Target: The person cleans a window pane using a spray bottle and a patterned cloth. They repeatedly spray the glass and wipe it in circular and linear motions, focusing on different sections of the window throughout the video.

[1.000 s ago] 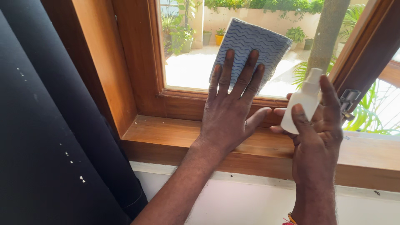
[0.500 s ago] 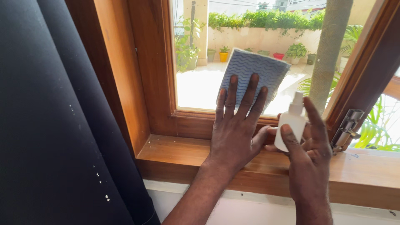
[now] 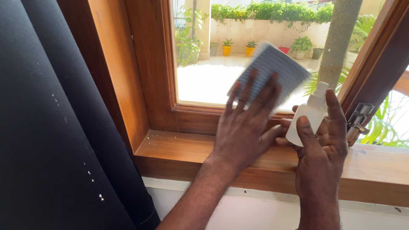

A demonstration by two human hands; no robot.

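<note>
My left hand [image 3: 245, 127] presses a blue-and-white wavy-patterned cloth [image 3: 277, 68] flat against the window glass [image 3: 204, 81], fingers spread over its lower part, just above the bottom of the wooden frame. The cloth looks motion-blurred and tilted to the right. My right hand [image 3: 321, 145] holds a small white spray bottle [image 3: 309, 115] upright, just to the right of the left hand, thumb on its front and forefinger alongside the nozzle.
A wooden sill [image 3: 179, 149] runs below the pane, and a metal latch [image 3: 358, 117] sits on the frame at right. A dark curtain [image 3: 51, 127] fills the left. Outside are potted plants and a tree trunk [image 3: 336, 38].
The cloth has shifted right and tilted clockwise under my left hand, now blurred. The right hand with the bottle rose slightly from half a second ago.
</note>
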